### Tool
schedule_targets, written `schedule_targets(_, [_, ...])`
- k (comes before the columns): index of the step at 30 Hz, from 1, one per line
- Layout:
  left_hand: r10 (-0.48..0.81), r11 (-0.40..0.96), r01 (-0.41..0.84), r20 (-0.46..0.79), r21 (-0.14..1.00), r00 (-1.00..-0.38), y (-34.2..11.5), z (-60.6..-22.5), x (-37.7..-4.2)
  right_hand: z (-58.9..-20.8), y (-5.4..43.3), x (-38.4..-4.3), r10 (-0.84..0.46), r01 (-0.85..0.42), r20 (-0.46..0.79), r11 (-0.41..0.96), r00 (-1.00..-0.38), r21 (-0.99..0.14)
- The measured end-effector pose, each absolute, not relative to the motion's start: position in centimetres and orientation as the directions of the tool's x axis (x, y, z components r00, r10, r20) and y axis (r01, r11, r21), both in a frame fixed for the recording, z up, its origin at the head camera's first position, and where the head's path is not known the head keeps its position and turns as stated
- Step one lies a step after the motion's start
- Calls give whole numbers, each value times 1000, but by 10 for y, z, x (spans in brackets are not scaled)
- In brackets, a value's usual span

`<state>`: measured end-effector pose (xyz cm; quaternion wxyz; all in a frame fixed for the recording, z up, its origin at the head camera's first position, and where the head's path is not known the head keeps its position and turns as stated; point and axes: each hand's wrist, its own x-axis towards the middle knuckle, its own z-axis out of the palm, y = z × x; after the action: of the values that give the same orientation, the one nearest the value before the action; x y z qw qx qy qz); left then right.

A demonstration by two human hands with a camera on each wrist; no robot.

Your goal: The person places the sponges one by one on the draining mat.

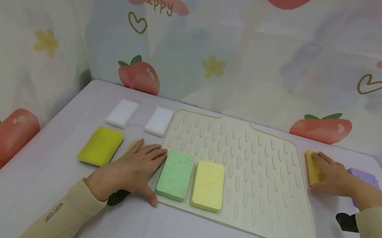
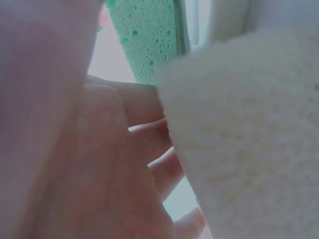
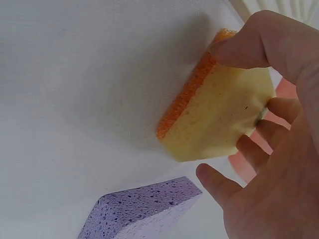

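In the head view my left hand (image 1: pixel 135 168) lies spread, fingers straight, with its fingertips right at the left edge of a green sponge (image 1: pixel 175 175). A beige sponge (image 2: pixel 249 139) fills much of the left wrist view and hides those fingertips; only a sliver shows past the fingers from above. Off the mat's right edge, my right hand (image 1: pixel 327 173) holds a yellow sponge with an orange side (image 3: pixel 214 109). The thumb presses its orange side, and fingers reach its opposite edge. A purple sponge (image 3: pixel 144 206) lies close by, partly behind the right forearm in the head view.
A cream ridged mat (image 1: pixel 262 190) covers the table's middle, bearing the green sponge and a pale yellow sponge (image 1: pixel 209 186). Left of it lie a bright yellow sponge (image 1: pixel 101 146) and two white blocks (image 1: pixel 122 113). Patterned cloth (image 1: pixel 204 41) hangs behind the table.
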<state>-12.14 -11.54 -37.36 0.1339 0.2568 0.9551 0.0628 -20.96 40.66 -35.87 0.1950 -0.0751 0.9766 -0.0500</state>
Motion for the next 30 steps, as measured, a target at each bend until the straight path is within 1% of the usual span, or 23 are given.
schedule_targets(11, [509,859,475,-215,191,-834,-114,-374,-122,-359,405,-212,-193,-184,-334,981,-923,-59])
schedule_targets(19, [511,858,476,-221,195,-831,-115,-374,-123,-361,404,-214,-214,-199,-324,977,-922,-79])
schedule_targets(30, [508,860,474,-225,191,-831,-114,-375,-123,-355,400,-211,-216,-206,-331,976,-919,-66])
